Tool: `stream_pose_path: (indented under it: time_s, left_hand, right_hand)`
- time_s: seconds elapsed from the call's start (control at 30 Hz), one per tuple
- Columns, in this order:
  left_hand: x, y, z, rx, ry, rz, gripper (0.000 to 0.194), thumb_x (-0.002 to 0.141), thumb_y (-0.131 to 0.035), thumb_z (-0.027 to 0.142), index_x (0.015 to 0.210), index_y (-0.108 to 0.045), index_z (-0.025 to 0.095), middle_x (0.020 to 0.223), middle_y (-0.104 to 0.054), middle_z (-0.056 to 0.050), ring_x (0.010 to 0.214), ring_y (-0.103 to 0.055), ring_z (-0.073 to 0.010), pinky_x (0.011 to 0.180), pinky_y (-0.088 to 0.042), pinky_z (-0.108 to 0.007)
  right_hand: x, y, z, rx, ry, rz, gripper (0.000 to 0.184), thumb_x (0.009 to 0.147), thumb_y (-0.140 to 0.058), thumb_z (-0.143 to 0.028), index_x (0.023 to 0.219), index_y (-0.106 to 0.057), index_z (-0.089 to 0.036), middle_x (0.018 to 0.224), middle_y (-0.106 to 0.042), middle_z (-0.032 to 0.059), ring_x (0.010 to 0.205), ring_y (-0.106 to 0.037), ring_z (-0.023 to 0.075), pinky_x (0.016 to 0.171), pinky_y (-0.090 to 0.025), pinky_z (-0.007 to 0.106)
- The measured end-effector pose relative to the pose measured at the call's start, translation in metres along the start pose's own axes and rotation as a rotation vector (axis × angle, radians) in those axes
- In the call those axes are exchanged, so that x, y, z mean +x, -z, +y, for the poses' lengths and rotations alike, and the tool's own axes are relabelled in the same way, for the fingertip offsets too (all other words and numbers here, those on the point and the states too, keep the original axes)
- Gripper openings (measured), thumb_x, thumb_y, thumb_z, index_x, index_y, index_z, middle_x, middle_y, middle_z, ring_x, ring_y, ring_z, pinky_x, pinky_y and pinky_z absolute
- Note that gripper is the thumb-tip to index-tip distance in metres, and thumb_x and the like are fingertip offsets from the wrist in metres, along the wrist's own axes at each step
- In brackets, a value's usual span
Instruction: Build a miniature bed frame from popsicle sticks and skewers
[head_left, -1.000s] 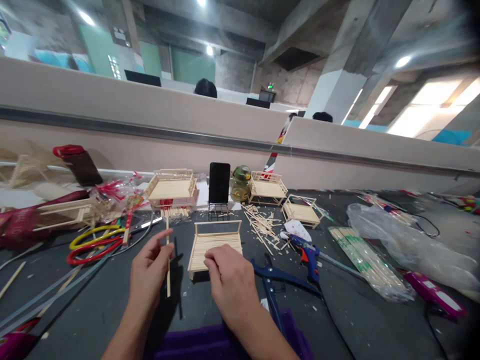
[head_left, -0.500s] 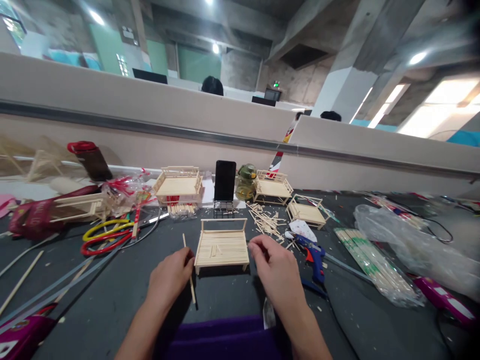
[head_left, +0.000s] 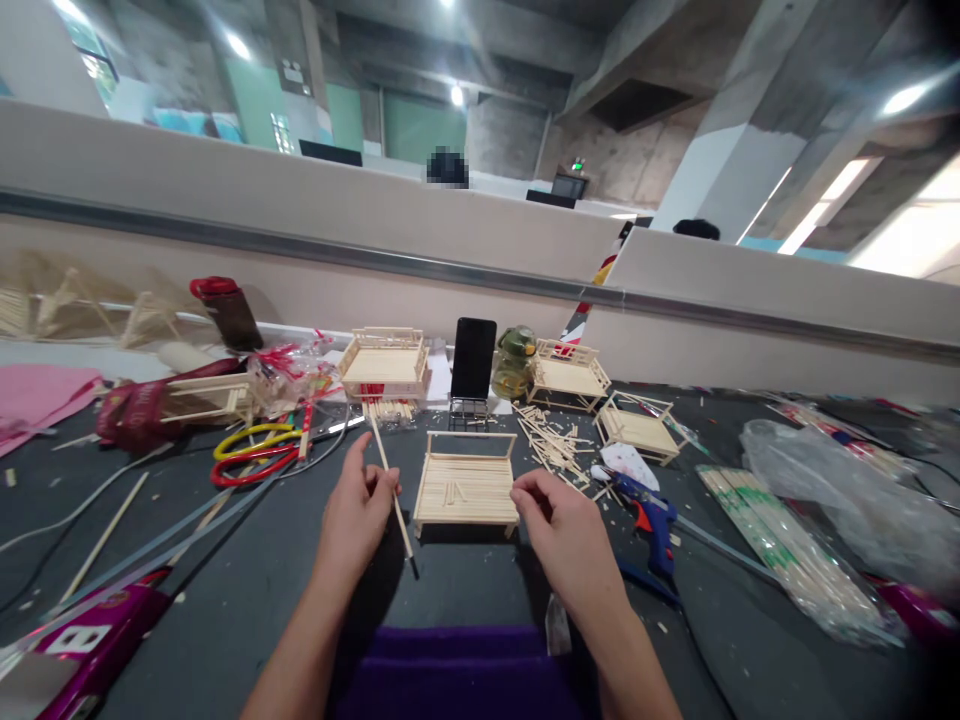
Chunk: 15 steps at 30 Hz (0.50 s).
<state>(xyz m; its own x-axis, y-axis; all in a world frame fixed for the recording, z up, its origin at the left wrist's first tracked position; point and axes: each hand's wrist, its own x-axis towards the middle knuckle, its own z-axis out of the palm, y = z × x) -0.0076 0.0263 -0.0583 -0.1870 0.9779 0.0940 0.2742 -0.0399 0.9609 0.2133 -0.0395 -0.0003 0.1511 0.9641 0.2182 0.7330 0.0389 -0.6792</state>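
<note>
My left hand (head_left: 361, 505) pinches a long thin wooden stick (head_left: 381, 447) between thumb and fingers, index finger raised. The stick leans upright-left beside a miniature wooden bench (head_left: 465, 490), which has a slatted top, short legs and a rail frame at the back. A few short stick pieces (head_left: 452, 493) lie on its slats. At the bench's right edge, my right hand (head_left: 566, 525) has thumb and fingertips pressed together; what they hold, if anything, is hidden.
A blue glue gun (head_left: 652, 515) lies right, near a pile of short sticks (head_left: 555, 440) and bagged sticks (head_left: 787, 540). Behind stand a phone (head_left: 473, 360) on a wire stand, a green-lidded bottle (head_left: 514, 362) and finished miniatures (head_left: 384, 365). Red and yellow pliers handles (head_left: 255, 465) lie left.
The view has shifted left, so everything sits further right. My left hand has raised the stick and tilted its top away, with the index finger lifting. My right hand stays by the bench's right edge.
</note>
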Motion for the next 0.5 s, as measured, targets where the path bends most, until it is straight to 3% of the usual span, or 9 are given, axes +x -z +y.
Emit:
stream_pose_path:
  time_s: [0.1, 0.23, 0.4, 0.5]
  left_hand:
    - [-0.004, -0.002, 0.01, -0.369, 0.078, -0.11, 0.071, 0.075, -0.068, 0.042, 0.135, -0.04, 0.017, 0.065, -0.062, 0.003, 0.046, -0.05, -0.0122, 0.046, -0.04, -0.023]
    - [-0.009, 0.001, 0.023, -0.55, 0.159, -0.25, 0.069, 0.069, -0.077, 0.036, 0.127, -0.046, 0.016, 0.066, -0.065, 0.002, 0.049, -0.053, -0.0109, 0.047, -0.043, -0.021]
    - [-0.006, 0.006, 0.023, -0.579, 0.209, -0.091, 0.052, 0.064, -0.079, 0.036, 0.106, -0.06, 0.013, 0.067, -0.067, -0.001, 0.057, -0.059, -0.0116, 0.048, -0.045, -0.019]
    - [-0.003, 0.006, 0.019, -0.573, 0.255, -0.03, 0.043, 0.06, -0.08, 0.037, 0.09, -0.063, 0.012, 0.064, -0.066, -0.001, 0.053, -0.057, -0.01, 0.044, -0.041, -0.017]
  right_hand:
    - [-0.009, -0.005, -0.008, 0.122, 0.015, -0.067, 0.017, 0.089, -0.049, -0.027, 0.079, -0.063, -0.022, 0.068, -0.063, -0.0016, 0.063, -0.056, 0.0144, 0.06, -0.037, 0.024]
    - [-0.021, -0.017, -0.017, 0.204, 0.077, -0.175, 0.02, 0.09, -0.049, -0.026, 0.076, -0.063, -0.021, 0.068, -0.062, -0.0017, 0.063, -0.056, 0.0136, 0.059, -0.037, 0.022]
    - [-0.014, -0.022, -0.015, 0.095, 0.085, -0.082, 0.016, 0.088, -0.05, -0.022, 0.079, -0.063, -0.02, 0.077, -0.065, 0.0017, 0.071, -0.058, 0.0163, 0.065, -0.039, 0.024]
    - [-0.004, -0.022, -0.016, 0.033, 0.092, -0.098, 0.015, 0.087, -0.051, -0.021, 0.079, -0.062, -0.02, 0.078, -0.064, 0.0021, 0.07, -0.057, 0.0163, 0.064, -0.038, 0.025]
